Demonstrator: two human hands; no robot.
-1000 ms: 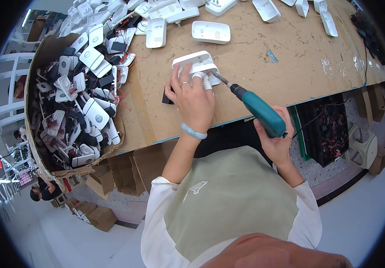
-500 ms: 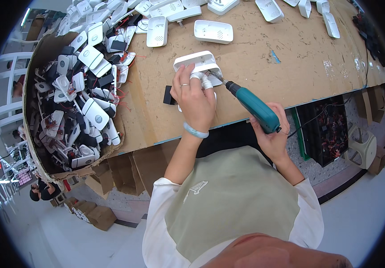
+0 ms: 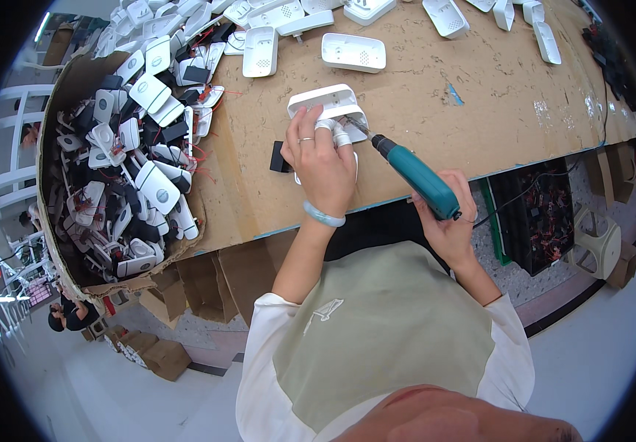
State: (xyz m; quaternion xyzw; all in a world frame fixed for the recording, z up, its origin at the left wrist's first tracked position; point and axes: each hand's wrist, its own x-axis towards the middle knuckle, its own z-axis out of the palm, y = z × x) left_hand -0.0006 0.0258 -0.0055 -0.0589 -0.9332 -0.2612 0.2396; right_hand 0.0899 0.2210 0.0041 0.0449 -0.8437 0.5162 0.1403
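Observation:
My left hand (image 3: 322, 166) is closed on a white plastic housing (image 3: 325, 96) that lies near the table's front edge. White wraps cover two of its fingertips. My right hand (image 3: 451, 234) is wrapped round the rear of a teal electric screwdriver (image 3: 420, 178). Its bit slants down to the left and reaches into the right side of the housing; the very tip is hard to make out. Just left of my left wrist sits a small black block (image 3: 279, 157). A white part peeks out beneath my left palm, mostly hidden.
At left, a cardboard bin (image 3: 56, 243) holds many white and black assemblies with red wires. Open white shells (image 3: 353, 52) lie along the far side of the cardboard-covered table (image 3: 406, 103). A black crate (image 3: 535, 221) and a plastic stool (image 3: 598, 239) stand below right.
My right hand and the rear of the screwdriver have shifted very slightly left. My left hand and the housing stay in place.

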